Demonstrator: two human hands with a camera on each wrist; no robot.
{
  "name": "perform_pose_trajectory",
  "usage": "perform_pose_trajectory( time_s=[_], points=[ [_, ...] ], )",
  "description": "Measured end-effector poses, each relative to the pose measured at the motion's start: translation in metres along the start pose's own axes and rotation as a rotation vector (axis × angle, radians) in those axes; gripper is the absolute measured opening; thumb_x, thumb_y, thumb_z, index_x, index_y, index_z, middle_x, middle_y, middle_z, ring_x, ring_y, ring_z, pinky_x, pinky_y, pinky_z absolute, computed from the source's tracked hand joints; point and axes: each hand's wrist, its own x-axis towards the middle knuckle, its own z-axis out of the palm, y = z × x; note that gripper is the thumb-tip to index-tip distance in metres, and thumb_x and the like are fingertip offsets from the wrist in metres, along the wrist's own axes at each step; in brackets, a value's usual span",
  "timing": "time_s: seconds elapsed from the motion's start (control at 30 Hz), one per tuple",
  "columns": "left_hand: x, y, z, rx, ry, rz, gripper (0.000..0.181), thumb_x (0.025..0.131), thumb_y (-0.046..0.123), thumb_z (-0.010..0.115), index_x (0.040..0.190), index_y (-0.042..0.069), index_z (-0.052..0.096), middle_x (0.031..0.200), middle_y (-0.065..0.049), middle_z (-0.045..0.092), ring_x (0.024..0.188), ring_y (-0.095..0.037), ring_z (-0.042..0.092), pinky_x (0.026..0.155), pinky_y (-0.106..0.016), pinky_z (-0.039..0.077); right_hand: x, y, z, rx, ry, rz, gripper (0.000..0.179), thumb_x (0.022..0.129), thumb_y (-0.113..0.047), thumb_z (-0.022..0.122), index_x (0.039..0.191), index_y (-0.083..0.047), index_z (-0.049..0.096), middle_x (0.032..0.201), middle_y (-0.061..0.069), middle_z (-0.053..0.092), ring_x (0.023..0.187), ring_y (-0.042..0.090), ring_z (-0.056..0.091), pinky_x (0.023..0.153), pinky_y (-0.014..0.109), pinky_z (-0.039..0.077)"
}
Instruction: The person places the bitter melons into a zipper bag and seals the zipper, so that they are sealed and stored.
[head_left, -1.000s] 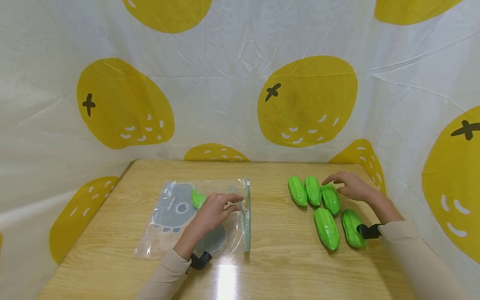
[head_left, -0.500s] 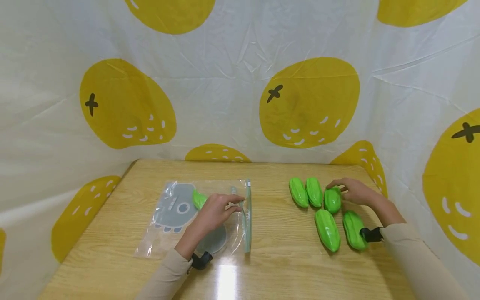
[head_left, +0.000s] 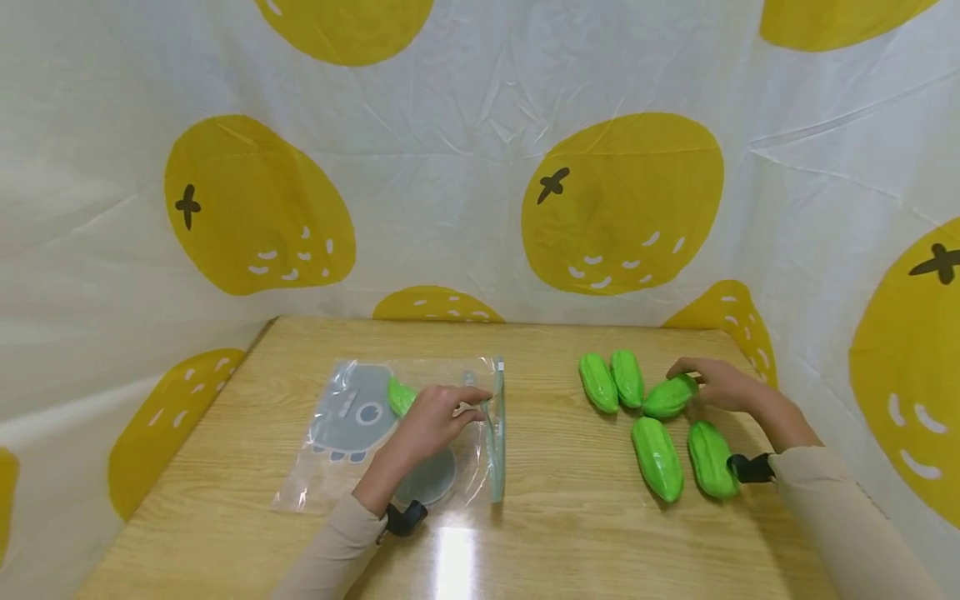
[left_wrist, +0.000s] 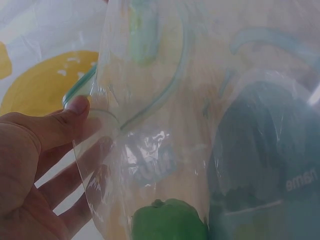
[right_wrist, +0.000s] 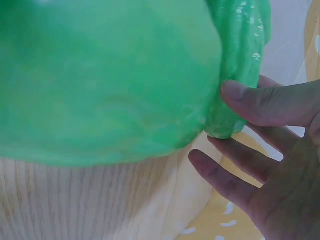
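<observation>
A white curtain (head_left: 442, 217) with big yellow fruit prints stands behind a wooden table (head_left: 547, 542), and on its left lies a clear zip bag (head_left: 348, 429), mouth toward the right. The left hand (head_left: 433, 421) pinches the lip of that mouth, thumb on the plastic and the other fingers spread behind it. Over on the right, the right hand (head_left: 722, 385) is part-curled, thumb and fingers about the end of one ribbed green vegetable (head_left: 670, 397), which lies aslant among four others (how firm the grip is, I cannot tell). A sixth green vegetable (head_left: 401, 398) is already in the bag, partly hidden by the left hand. The step in hand seems to be picking up the slanted one; lifting it would call for a surer grip and the bag's lip held apart from its other side.
</observation>
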Motion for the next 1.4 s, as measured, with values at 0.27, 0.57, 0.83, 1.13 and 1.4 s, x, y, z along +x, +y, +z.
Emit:
perform_pose_trajectory(
  time_s=[0.27,0.57,0.83,1.13,1.4],
  points=[
    [0.0,0.001,0.001,-0.005,-0.001,-0.008,0.027,0.09,0.02,0.079,0.115,0.011,0.079,0.112,-0.001,0.08,0.099,-0.017,0.078,0.086,-0.036,0.062,0.0,0.005,0.002,-0.017,-0.046,0.046,0.058,0.073,-0.004,0.083,0.128,-0.006,0.065,0.14,0.037,0.055,0.118,0.066,0.055,0.088,0.066,0.054],
    [0.002,0.001,0.002,-0.004,-0.007,-0.01,0.027,0.09,0.02,0.079,0.115,0.011,0.079,0.112,-0.001,0.08,0.1,-0.017,0.077,0.087,-0.036,0.062,-0.005,0.003,-0.003,-0.035,-0.015,0.008,0.056,0.075,-0.007,0.086,0.127,-0.004,0.064,0.136,0.036,0.058,0.113,0.063,0.059,0.085,0.066,0.055],
    [0.002,0.0,0.002,0.004,-0.004,-0.015,0.027,0.09,0.021,0.079,0.116,0.012,0.079,0.111,0.0,0.08,0.099,-0.017,0.077,0.086,-0.037,0.062,-0.006,-0.001,-0.009,-0.061,0.058,-0.035,0.054,0.076,-0.006,0.087,0.125,-0.003,0.065,0.13,0.032,0.064,0.117,0.058,0.06,0.09,0.069,0.053],
    [0.002,0.0,0.0,-0.003,-0.007,-0.015,0.027,0.091,0.021,0.079,0.116,0.012,0.079,0.112,-0.001,0.08,0.1,-0.017,0.077,0.087,-0.036,0.062,-0.006,-0.016,-0.018,-0.022,0.062,-0.09,0.048,0.081,0.001,0.081,0.126,0.001,0.065,0.131,0.029,0.064,0.12,0.053,0.059,0.096,0.07,0.051],
    [0.001,0.001,-0.001,0.006,-0.004,-0.012,0.027,0.09,0.022,0.079,0.116,0.013,0.079,0.112,0.0,0.08,0.098,-0.016,0.077,0.086,-0.036,0.062,-0.008,-0.036,-0.022,-0.065,0.08,-0.108,0.05,0.083,-0.005,0.084,0.128,0.001,0.064,0.13,0.027,0.066,0.117,0.05,0.063,0.096,0.067,0.053]
  ],
)
